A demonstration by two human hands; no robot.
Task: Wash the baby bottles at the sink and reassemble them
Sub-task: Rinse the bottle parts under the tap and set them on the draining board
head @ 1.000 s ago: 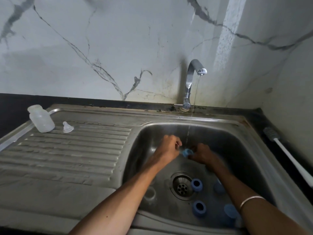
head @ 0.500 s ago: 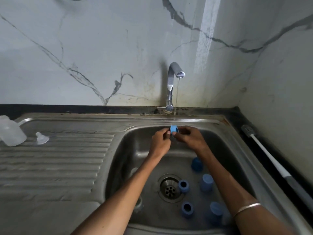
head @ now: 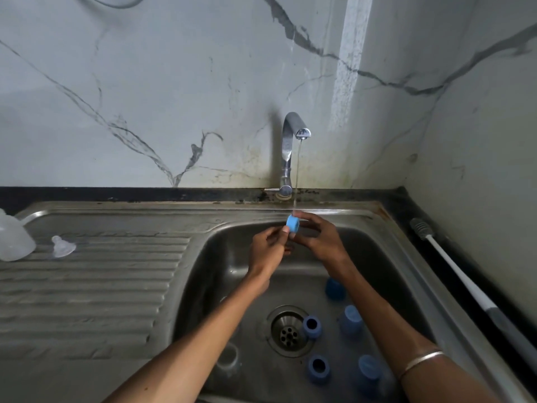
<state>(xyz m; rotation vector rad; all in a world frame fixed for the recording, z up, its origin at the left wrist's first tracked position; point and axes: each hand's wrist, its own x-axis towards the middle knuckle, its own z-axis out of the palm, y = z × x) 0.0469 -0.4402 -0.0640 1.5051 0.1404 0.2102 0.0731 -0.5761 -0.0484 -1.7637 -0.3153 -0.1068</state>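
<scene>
Grip: your left hand (head: 268,248) and right hand (head: 318,239) both pinch one blue ring (head: 293,223) in their fingertips, held under the tap (head: 290,146) stream above the sink (head: 203,257) basin. In the basin: two more rings (head: 312,327) by the drain (head: 287,331), three blue caps (head: 351,319), one clear piece (head: 228,359). On the draining surface, left: bottle (head: 13,241), teat (head: 62,247) beside it. Right edge: brush (head: 465,282).

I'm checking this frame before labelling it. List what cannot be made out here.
- Bottle: head view, cut off by the left edge.
- Brush: its handle end runs out at the right edge.
- Blue ring: partly covered by fingers of the left hand and right hand.
- Clear part in the sink: too faint to identify.
</scene>
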